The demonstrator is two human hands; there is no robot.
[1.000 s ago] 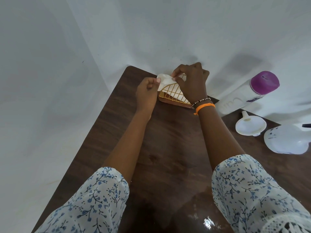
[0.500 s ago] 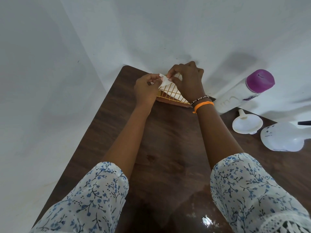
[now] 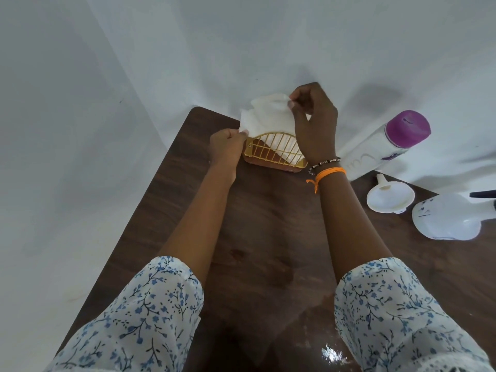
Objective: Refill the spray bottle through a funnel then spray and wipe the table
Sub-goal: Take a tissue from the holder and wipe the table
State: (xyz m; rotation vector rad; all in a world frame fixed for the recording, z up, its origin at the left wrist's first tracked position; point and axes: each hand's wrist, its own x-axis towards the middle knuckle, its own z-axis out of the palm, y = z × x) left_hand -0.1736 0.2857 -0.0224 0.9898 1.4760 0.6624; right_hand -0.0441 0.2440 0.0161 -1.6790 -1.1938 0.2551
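Both hands at the far edge of the table (image 3: 268,237), pinching 1 white tissue (image 3: 264,118): right hand (image 3: 314,124) by thumb and finger at its top, left hand (image 3: 226,146) at its lower left corner. Crumpled, half out of a gold wire holder (image 3: 273,154), more white sheets inside. To the right, leaning purple-capped white bottle (image 3: 386,145), then white funnel (image 3: 389,196), then white spray bottle (image 3: 451,217) lying on its side, well apart from the hands.

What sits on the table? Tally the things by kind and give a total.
Bottles: 2, purple-capped bottle and spray bottle
Funnel: 1
Napkin holder: 1
Napkin pulled out, pinched by both hands: 1
Total: 5
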